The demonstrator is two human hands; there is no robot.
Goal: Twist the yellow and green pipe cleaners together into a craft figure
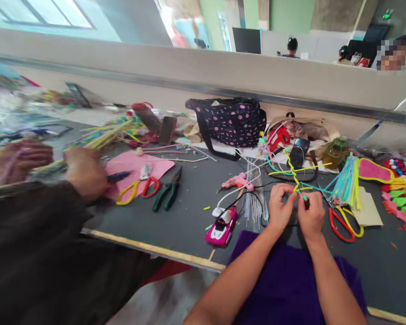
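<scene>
My left hand (pixel 280 206) pinches the lower end of a yellow twisted pipe cleaner (pixel 292 169) between thumb and fingertips. Right beside it, my right hand (pixel 311 214) is closed on the same piece, where a small green pipe cleaner end (pixel 304 197) shows; the rest of its grip is hidden. The yellow piece stands up from my fingers, with other yellow strands crossing near it. Both hands are above the dark tabletop, close to my purple clothing (pixel 284 280). To the right of my hands lie red-and-yellow scissors (pixel 341 223) and a bundle of blue and yellow pipe cleaners (pixel 348 183).
A pink glue gun (pixel 238 181), clear sticks (pixel 253 207) and a magenta toy-car-shaped power strip (pixel 222 228) lie left of my hands. Pliers (pixel 168 192) lie farther left, near a co-worker's dark sleeve (pixel 37 216). A patterned bag (pixel 230 122) stands behind.
</scene>
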